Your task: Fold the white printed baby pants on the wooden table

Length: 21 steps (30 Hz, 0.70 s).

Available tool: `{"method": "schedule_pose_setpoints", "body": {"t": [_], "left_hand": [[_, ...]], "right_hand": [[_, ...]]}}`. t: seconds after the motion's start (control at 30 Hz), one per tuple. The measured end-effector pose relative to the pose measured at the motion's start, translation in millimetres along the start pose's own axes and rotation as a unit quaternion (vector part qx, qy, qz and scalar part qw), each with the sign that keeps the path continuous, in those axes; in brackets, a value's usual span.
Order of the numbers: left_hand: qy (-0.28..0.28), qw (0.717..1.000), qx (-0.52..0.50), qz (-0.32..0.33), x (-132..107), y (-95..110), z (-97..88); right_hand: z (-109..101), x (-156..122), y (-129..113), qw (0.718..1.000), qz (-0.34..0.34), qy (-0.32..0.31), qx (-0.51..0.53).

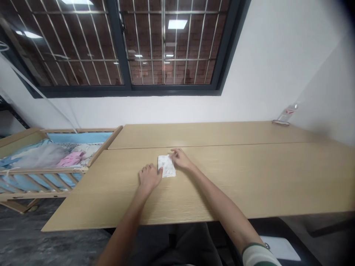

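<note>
A small white packet or folded paper (166,168) with faint grey markings lies flat on the light wood table (249,177). To its left, my left hand (149,176) rests on the tabletop with its fingers stretched out. The left thumb touches the packet's left edge. At the packet's upper right corner is my right hand (181,159), palm down with bent fingers. Its index finger reaches past the top edge, apart from the thumb, which is over the corner. The exact contact there is slightly blurred.
A wooden cot (88,162) with blue lining and bedding stands against the table's left side. A clear bottle (287,113) is at the far right corner, beside a small flat item. Behind the table are a wall and a barred window (172,48).
</note>
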State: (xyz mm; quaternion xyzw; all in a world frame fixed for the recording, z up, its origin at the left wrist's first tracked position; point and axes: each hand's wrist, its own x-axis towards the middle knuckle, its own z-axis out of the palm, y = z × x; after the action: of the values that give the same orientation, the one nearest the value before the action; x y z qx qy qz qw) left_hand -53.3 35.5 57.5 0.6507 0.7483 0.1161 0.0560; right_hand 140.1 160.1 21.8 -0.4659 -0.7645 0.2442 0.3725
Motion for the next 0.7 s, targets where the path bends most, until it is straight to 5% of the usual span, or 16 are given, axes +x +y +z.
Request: {"method": "schedule_pose_setpoints", "body": {"t": [0.2, 0.4, 0.53, 0.7], "left_hand": [[-0.052, 0.998, -0.02, 0.028, 14.9, 9.2, 3.8], [-0.042, 0.995, -0.066, 0.067, -17.3, -3.0, -15.5], [-0.009, 0.989, -0.112, 0.099, -66.9, -43.1, -34.1], [0.016, 0.972, -0.195, 0.13, -145.3, -124.3, -59.0]], "right_hand": [[10.1, -11.5, -17.6, 0.997, 0.05, -0.04, 0.053], [14.5, -40.8, -58.2, 0.989, 0.093, -0.082, 0.075], [26.9, -74.6, -102.1, 0.982, 0.075, -0.127, 0.117], [65.7, -128.8, -168.5, 0.943, 0.055, -0.221, 0.244]]}}
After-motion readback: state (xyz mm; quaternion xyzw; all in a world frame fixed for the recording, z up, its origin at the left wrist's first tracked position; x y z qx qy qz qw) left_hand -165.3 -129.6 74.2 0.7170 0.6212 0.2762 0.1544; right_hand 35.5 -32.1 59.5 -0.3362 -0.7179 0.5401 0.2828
